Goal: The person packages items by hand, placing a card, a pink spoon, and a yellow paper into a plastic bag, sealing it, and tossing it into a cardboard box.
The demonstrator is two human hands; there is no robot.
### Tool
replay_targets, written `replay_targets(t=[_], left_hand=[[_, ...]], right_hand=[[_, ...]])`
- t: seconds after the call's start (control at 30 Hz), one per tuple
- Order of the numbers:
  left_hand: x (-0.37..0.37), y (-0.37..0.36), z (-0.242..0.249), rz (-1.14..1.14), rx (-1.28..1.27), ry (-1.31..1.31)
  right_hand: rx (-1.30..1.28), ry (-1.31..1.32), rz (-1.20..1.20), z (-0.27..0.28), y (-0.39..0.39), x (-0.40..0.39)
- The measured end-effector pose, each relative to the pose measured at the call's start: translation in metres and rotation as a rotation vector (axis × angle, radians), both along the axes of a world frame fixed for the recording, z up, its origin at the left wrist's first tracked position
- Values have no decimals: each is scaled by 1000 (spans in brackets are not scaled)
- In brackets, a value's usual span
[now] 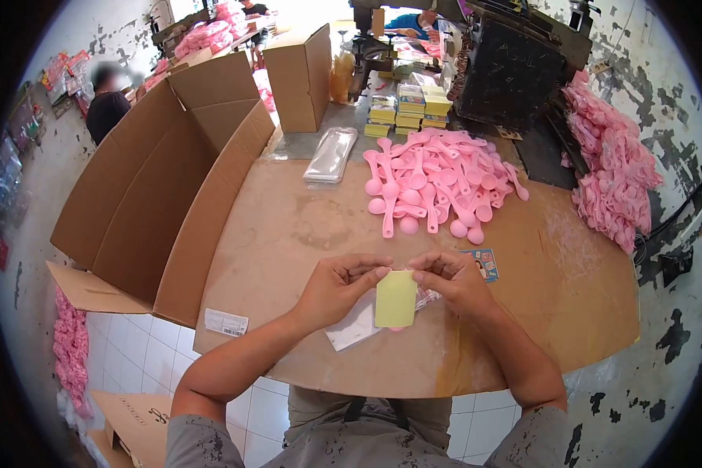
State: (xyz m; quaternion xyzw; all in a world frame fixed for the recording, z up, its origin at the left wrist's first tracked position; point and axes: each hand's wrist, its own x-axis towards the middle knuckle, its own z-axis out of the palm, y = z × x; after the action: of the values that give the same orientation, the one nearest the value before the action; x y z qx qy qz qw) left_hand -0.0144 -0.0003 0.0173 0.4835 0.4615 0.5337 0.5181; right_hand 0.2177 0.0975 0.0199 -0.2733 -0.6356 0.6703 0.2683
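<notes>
A small yellow card (pixel 395 300) hangs upright between my two hands, over the near part of the table. My left hand (pixel 343 285) pinches its upper left corner between thumb and fingers. At the upper right corner, my right hand (pixel 454 285) grips it the same way. A bit of pink shows just under the card's lower edge; what it belongs to is hidden. Below the hands lies a white flat packet (pixel 349 328), partly covered by the card. A blue printed card (pixel 486 264) rests just beyond my right hand.
Pink scoops (pixel 437 183) are heaped ahead, before card stacks (pixel 410 105). Clear plastic sleeves (pixel 331 154) lie left of them. A large open cardboard box (pixel 156 179) stands left, a black machine (pixel 507 66) behind, and bagged pink items (pixel 612 168) right. A person (pixel 108 105) is far left.
</notes>
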Motion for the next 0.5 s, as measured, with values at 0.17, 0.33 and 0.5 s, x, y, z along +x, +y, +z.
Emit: replay_targets(t=[0.17,0.33,0.5], left_hand=[[0,1,-5,-3,46,43],[-4,3,-10,-20,107,93],[-6,2,-9,-52,98,102]], right_hand=[[2,38,-27,-5,0,-1],[89,10,-33,-9,2,1],[30,46,-53,-12,-1,0]])
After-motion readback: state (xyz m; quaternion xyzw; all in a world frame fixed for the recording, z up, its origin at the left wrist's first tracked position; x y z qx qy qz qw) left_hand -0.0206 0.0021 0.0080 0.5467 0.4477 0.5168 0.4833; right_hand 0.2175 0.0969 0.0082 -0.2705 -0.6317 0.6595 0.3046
